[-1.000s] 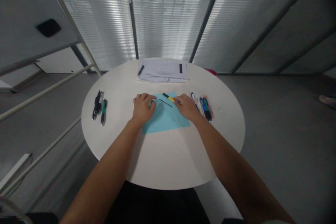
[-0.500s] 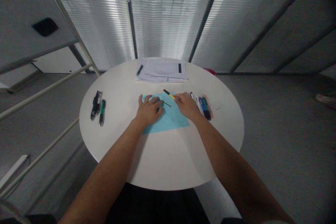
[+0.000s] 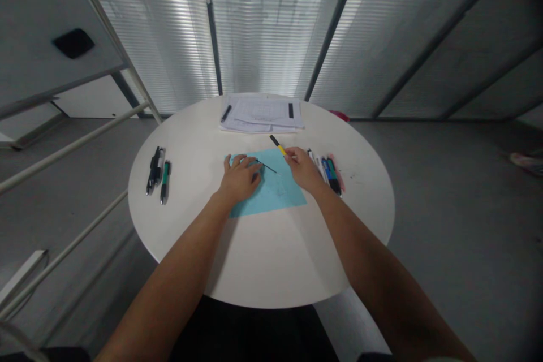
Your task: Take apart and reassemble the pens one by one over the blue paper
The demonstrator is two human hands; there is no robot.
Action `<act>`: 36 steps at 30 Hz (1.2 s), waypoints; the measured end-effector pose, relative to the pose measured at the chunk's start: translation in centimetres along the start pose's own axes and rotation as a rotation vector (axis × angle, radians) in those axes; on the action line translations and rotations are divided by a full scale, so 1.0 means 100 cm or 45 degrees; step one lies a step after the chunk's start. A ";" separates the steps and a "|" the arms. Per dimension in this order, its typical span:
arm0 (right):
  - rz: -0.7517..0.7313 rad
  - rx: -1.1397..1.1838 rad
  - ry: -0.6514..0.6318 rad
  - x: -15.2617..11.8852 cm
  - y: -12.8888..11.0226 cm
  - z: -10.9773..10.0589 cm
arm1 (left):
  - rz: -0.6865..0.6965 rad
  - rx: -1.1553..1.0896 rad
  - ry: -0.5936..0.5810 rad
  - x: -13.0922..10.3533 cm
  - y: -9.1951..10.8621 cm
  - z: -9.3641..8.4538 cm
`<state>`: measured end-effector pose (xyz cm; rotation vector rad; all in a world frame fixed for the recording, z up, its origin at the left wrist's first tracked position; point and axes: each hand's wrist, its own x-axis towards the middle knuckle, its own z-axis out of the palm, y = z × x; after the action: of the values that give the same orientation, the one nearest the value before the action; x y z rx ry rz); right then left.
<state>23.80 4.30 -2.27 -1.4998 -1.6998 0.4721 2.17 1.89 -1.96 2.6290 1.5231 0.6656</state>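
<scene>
A light blue sheet of paper lies on the round white table. My left hand rests on its left part, fingers spread. A thin dark line runs slantwise beside those fingertips; I cannot tell whether it is drawn or a slim object. My right hand pinches a yellow-and-black pen over the sheet's upper right edge, its black end pointing up and to the left. Fingers hide the pen's lower end. Faint marks show on the paper.
Several pens and markers lie just right of my right hand. On the left are black pens and a green pen. A stack of printed papers with a dark pen on it sits at the table's far edge.
The pen in my right hand has tilted steeper, its black end moving up and slightly right. My left hand has stayed nearly in place on the paper.
</scene>
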 end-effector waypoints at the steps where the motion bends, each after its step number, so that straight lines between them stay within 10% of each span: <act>1: 0.014 0.051 -0.009 0.000 0.001 0.001 | -0.002 -0.005 0.001 0.000 0.000 0.000; 36: -0.158 0.045 -0.081 -0.004 -0.009 -0.001 | -0.163 -0.293 0.299 0.008 -0.004 -0.005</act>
<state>23.27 3.65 -1.66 -1.3580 -1.8128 0.4860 1.96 2.66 -1.31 2.3316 1.5453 1.0968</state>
